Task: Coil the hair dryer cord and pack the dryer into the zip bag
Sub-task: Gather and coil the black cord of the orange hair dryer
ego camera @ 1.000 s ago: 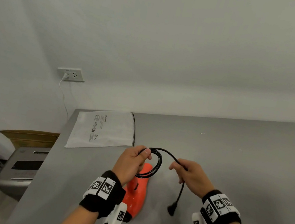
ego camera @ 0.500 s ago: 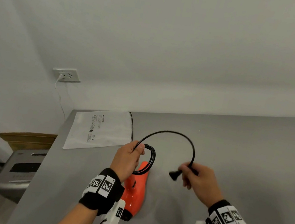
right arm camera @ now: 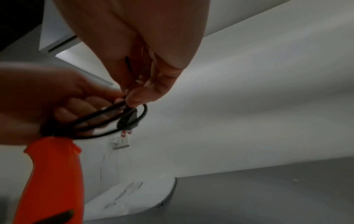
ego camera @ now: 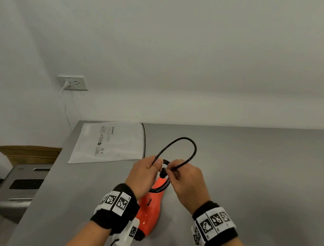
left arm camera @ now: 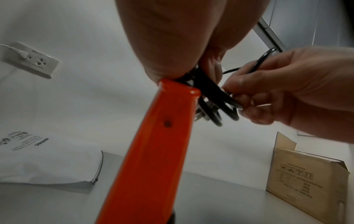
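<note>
Right hand [ego camera: 184, 180] has swung the plug [right arm camera: 128, 119] in to the coil pinched by left hand [ego camera: 144, 173] (both fingers clamped on cord [ego camera: 183, 145]), coiling nearly done, bag [ego camera: 110, 144] untouched at centre left.

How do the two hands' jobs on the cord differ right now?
The left hand grips the coiled loops of the cord at the orange dryer handle's end; the right hand pinches the free end near the plug. Both are closed on the same cord.
</note>
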Available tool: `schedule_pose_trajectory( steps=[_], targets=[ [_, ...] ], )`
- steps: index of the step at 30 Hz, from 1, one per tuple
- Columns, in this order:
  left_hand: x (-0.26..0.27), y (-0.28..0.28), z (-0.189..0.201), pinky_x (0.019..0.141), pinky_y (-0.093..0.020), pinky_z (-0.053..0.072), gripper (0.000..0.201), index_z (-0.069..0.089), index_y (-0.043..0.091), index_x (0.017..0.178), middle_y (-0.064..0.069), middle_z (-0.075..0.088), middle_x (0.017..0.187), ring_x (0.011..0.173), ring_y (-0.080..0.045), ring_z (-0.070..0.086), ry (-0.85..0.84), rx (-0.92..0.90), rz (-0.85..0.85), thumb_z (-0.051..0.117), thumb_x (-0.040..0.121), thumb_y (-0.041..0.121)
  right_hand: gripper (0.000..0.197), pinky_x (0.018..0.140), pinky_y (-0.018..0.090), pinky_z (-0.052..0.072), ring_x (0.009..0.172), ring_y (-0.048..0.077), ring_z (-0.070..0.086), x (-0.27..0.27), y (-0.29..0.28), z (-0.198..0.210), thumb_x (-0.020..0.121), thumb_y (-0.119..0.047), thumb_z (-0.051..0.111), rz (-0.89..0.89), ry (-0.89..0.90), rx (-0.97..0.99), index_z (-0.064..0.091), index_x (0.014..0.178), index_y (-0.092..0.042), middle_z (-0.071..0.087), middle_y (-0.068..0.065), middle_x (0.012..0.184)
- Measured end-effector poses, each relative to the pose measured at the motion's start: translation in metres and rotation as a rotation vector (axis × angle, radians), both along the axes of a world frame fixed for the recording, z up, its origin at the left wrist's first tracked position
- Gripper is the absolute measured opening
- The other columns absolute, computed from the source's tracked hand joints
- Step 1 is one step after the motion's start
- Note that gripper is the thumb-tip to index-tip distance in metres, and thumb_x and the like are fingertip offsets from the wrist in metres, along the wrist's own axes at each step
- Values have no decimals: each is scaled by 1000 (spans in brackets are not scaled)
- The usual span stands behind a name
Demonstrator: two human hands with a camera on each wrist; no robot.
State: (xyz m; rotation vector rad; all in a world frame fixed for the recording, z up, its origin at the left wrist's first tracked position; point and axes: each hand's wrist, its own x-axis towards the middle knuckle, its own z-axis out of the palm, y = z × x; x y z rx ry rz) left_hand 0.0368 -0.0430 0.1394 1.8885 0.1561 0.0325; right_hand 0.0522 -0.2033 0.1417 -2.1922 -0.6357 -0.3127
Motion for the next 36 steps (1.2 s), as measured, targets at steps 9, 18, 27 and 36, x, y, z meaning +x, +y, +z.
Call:
schedule_pose_trajectory(
  steps=[9,18,27,36],
  targets=[
    [-2,3,1,42,-23,26,35,55,13,74,7,38,48,42,-10,30,42,-41,-57,46,105,28,9,52,25,46,68,25,57,10,2,-31,95,-14,63,266,772,446,69,88,-15,68,8,80],
    [5,15,-1,41,-21,21,35,51,12,76,6,31,51,41,-9,23,79,-163,-33,43,107,25,33,62,35,54,51,10,59,23,-39,-83,96,-29,62,-79,606,18,66,67,-12,73,6,66],
    [8,14,-4,39,-18,20,35,50,11,75,7,29,52,41,-8,22,93,-221,-62,43,107,22,44,72,38,57,68,33,70,55,-102,-98,98,-38,53,-594,622,-123,65,69,-7,72,11,66],
    [16,11,-7,40,-18,18,34,51,11,75,8,31,49,38,-7,23,79,-226,31,44,106,23,18,46,32,50,46,26,54,-4,-49,6,97,0,56,-27,759,938,56,88,15,51,16,58]
  ],
)
